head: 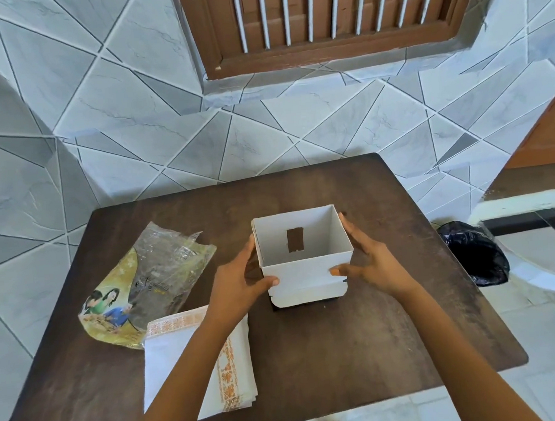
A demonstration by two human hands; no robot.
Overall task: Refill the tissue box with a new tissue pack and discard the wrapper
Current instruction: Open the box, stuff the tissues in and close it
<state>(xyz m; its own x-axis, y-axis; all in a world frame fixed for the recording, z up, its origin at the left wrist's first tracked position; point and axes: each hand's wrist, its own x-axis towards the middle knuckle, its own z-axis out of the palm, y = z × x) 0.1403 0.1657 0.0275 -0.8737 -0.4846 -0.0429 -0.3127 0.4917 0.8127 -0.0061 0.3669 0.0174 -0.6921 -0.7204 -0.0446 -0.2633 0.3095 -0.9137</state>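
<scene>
**Steady the empty box before loading**

Both hands clasp the upturned tissue box (302,251): left hand (241,278) and right hand (368,263), thumbs on its near wall. The tissue stack (194,357) and wrapper (146,282), apparently empty, lie left of the left fingers. Keep the walls square.

Both bare forearms are extended fwd toward 12 o'clock. Left hand (238,278) is cupped at 9 o'clock, right hand (371,263) at 3 o'clock, thumbs pointed inward, fingers spread.

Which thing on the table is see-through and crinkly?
The empty plastic wrapper at the left; the tissue stack and tissue box are solid white.
</scene>
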